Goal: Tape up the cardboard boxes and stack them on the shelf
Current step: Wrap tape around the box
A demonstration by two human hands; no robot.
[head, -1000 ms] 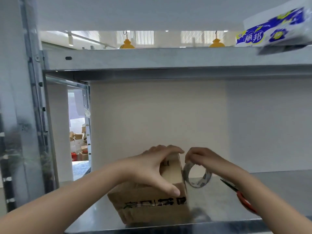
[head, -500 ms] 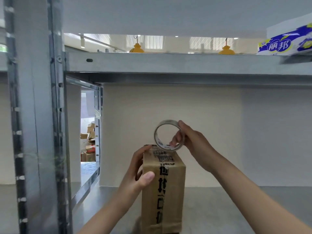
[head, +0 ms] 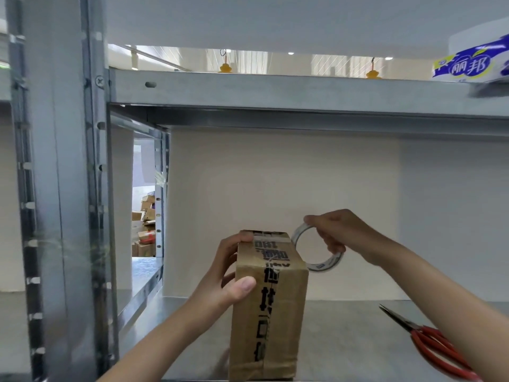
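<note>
Metal shelf point(head: 344, 326) carries your upright cardboard box point(head: 268, 307). Your left hand point(head: 228, 274) grips its side; your right hand point(head: 341, 232) pinches the tape roll point(head: 316, 252) beside it.

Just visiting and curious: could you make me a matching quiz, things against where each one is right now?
1 brown cardboard box with black print
2 clear ring-shaped roll of tape
3 red-handled metal scissors
4 blue-and-white wrapped pack

A lying on the lower shelf, right
B on the upper shelf, top right
C standing on end, gripped by the left hand
D held by the right hand beside the box's top

Pairs: 1-C, 2-D, 3-A, 4-B
</note>
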